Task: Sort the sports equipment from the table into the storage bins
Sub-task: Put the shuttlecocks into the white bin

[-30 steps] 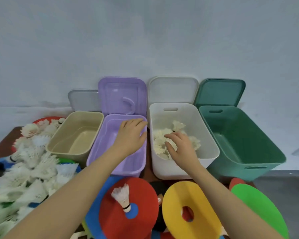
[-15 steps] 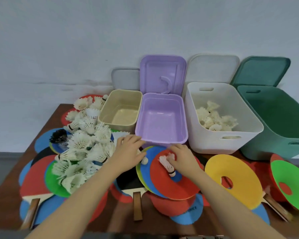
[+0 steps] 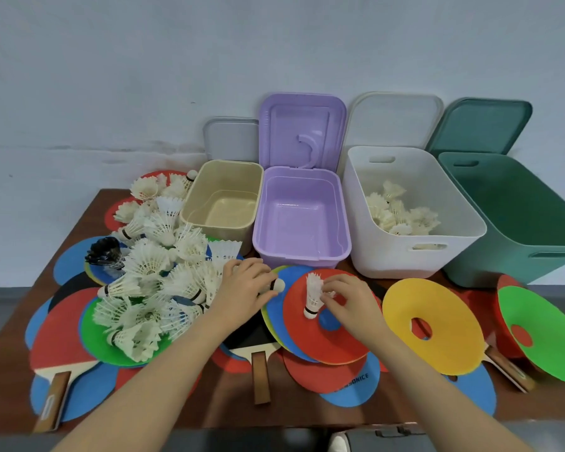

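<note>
A: How is the left hand positioned?

B: It is laid at the 3 o'clock edge of the shuttlecock pile. Its fingers are curled over one shuttlecock, of which only the white cork tip is seen, projecting toward 3 o'clock past the fingertips.

A: And the right hand?

B: A second shuttlecock is pinched at its feathers between thumb and fingers. The cork is pointed toward 6 o'clock and is set on the red disc, just beside the blue patch seen through the disc's centre hole.

A: Where are the bins located?

B: Four bins are lined along the 12 o'clock edge of the table: a beige bin, a purple bin, a white bin and a green bin. A lid is propped against the wall behind each. Shuttlecocks are held only in the white bin; nothing is seen inside the beige and purple bins. The floor of the green bin is not shown.

A: What is spread on the table?

B: Coloured discs are overlapped with table tennis paddles. A yellow disc is placed at 3 o'clock of the right hand, and a green disc farther out. One paddle handle is pointed toward 6 o'clock between the forearms. A black shuttlecock is placed at 9 o'clock of the pile.
</note>
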Action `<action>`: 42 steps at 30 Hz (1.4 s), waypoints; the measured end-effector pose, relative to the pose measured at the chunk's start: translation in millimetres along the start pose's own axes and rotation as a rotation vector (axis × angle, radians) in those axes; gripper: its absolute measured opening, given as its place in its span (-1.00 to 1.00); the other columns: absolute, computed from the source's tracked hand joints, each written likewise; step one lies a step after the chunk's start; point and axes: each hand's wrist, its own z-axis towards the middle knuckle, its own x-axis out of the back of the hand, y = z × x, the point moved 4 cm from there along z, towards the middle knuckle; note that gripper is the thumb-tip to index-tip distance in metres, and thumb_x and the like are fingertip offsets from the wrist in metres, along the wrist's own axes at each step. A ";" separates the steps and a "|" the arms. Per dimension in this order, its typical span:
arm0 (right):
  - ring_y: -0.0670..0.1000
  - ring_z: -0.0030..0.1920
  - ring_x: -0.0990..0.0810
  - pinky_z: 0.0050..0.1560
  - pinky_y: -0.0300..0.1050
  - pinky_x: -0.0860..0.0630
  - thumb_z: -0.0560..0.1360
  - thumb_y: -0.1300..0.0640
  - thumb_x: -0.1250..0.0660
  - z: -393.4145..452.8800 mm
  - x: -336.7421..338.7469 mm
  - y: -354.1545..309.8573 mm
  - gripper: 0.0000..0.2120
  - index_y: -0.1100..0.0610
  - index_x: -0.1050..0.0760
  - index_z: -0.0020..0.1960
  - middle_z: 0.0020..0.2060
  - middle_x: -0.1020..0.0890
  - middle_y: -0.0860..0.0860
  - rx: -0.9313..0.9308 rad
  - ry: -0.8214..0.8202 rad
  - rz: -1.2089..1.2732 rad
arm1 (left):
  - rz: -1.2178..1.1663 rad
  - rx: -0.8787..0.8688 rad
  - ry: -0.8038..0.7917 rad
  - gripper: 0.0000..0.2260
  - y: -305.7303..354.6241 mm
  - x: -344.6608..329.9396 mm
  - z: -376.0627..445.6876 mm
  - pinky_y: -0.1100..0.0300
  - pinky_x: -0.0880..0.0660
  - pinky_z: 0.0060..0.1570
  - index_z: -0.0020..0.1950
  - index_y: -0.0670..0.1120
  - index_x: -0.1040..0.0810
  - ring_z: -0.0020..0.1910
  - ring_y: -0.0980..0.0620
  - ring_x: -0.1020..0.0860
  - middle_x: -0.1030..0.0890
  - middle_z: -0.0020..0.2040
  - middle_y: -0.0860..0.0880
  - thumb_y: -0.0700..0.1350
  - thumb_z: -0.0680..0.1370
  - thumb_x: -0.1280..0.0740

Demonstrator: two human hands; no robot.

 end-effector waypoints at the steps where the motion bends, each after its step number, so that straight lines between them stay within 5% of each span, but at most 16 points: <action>1: -0.02 -0.08 -0.57 -0.07 -0.02 -0.51 0.41 0.15 -0.37 0.3 4.6 -1.6 -0.93 0.12 -0.61 -0.15 -0.14 -0.63 -0.06 0.009 0.026 0.003 | -0.017 -0.003 0.036 -0.72 3.5 3.5 3.2 0.12 -0.14 0.11 -0.04 -0.03 -0.64 0.10 0.10 -0.42 -0.62 -0.06 0.04 0.09 0.43 -0.24; 7: -0.05 -0.09 -0.54 -0.04 -0.25 -0.42 0.41 0.19 -0.35 19.6 50.6 -13.6 -0.90 0.20 -0.60 -0.14 -0.18 -0.64 0.01 0.061 0.270 0.010 | -0.053 -0.060 0.310 -0.77 25.2 23.9 43.0 0.11 -0.20 0.14 0.03 -0.04 -0.61 0.10 0.09 -0.49 -0.62 0.02 0.00 0.05 0.47 -0.33; 15: -0.02 -0.06 -0.56 -0.01 -0.18 -0.46 0.41 0.23 -0.36 50.9 126.3 30.3 -0.91 0.24 -0.60 -0.13 -0.13 -0.64 0.07 0.063 0.455 -0.040 | -0.100 -0.128 0.502 -0.80 78.1 24.6 143.6 0.14 -0.18 0.12 0.04 0.01 -0.55 0.09 0.07 -0.50 -0.63 0.00 -0.01 0.02 0.46 -0.35; 19: 0.06 -0.03 -0.59 0.04 -0.08 -0.51 0.44 0.25 -0.39 63.9 162.9 66.8 -0.92 0.24 -0.61 -0.07 -0.08 -0.64 0.07 0.005 0.474 -0.087 | -0.122 -0.126 0.446 -0.78 115.0 9.0 192.4 0.10 -0.18 0.11 0.03 0.01 -0.54 0.13 0.05 -0.46 -0.62 0.00 0.00 0.03 0.43 -0.33; 22: -0.01 -0.03 -0.56 0.07 -0.29 -0.42 0.43 0.29 -0.41 75.6 187.7 88.5 -0.90 0.24 -0.61 -0.05 -0.07 -0.64 0.08 -0.024 0.492 -0.084 | -0.139 -0.103 0.375 -0.76 138.1 -5.3 227.1 0.11 -0.17 0.09 -0.04 -0.04 -0.60 0.13 0.05 -0.42 -0.62 -0.02 -0.01 0.04 0.41 -0.29; 25: -0.03 0.01 -0.54 0.08 -0.24 -0.42 0.45 0.26 -0.39 85.9 201.9 116.2 -0.89 0.20 -0.61 -0.02 -0.04 -0.63 0.04 -0.051 0.459 -0.116 | -0.128 -0.069 0.250 -0.73 152.7 -27.3 252.9 0.11 -0.16 0.08 -0.05 -0.06 -0.62 0.15 0.02 -0.42 -0.63 -0.02 -0.02 0.05 0.40 -0.26; 29: 0.01 0.06 -0.51 0.10 -0.31 -0.29 0.45 0.23 -0.39 93.1 202.5 149.7 -0.84 0.17 -0.60 0.04 0.01 -0.61 0.02 -0.108 0.325 -0.139 | -0.084 0.007 -0.041 -0.63 158.2 -60.7 258.2 0.13 -0.06 0.20 0.28 -0.06 -0.48 0.31 -0.05 -0.38 -0.51 0.25 -0.02 -0.07 0.48 -0.34; 34: 0.02 0.05 -0.53 0.07 -0.23 -0.35 0.47 0.19 -0.38 96.9 192.0 157.4 -0.83 0.16 -0.59 0.05 0.00 -0.61 0.03 -0.100 0.258 -0.115 | -0.057 0.093 -0.057 -0.72 145.3 -63.8 244.0 0.14 -0.13 0.08 0.14 -0.11 -0.58 0.13 -0.08 -0.54 -0.59 0.12 -0.06 -0.11 0.44 -0.35; 38: 0.04 0.03 -0.53 0.06 -0.15 -0.41 0.49 0.17 -0.35 104.0 173.5 146.6 -0.83 0.16 -0.58 0.07 -0.02 -0.61 0.03 -0.034 0.178 -0.064 | 0.013 0.126 -0.006 -0.67 133.2 -45.0 233.8 0.15 -0.20 -0.01 0.03 -0.10 -0.62 -0.04 -0.04 -0.61 -0.64 0.00 -0.04 -0.02 0.42 -0.16; 42: 0.02 0.01 -0.54 0.03 -0.16 -0.43 0.49 0.15 -0.35 113.6 155.5 122.4 -0.82 0.15 -0.58 0.08 -0.04 -0.61 0.02 0.014 0.145 -0.078 | 0.059 0.123 -0.027 -0.63 112.9 -23.7 218.5 0.04 -0.46 -0.03 0.04 -0.11 -0.62 -0.07 -0.05 -0.63 -0.65 0.00 -0.05 0.00 0.43 -0.12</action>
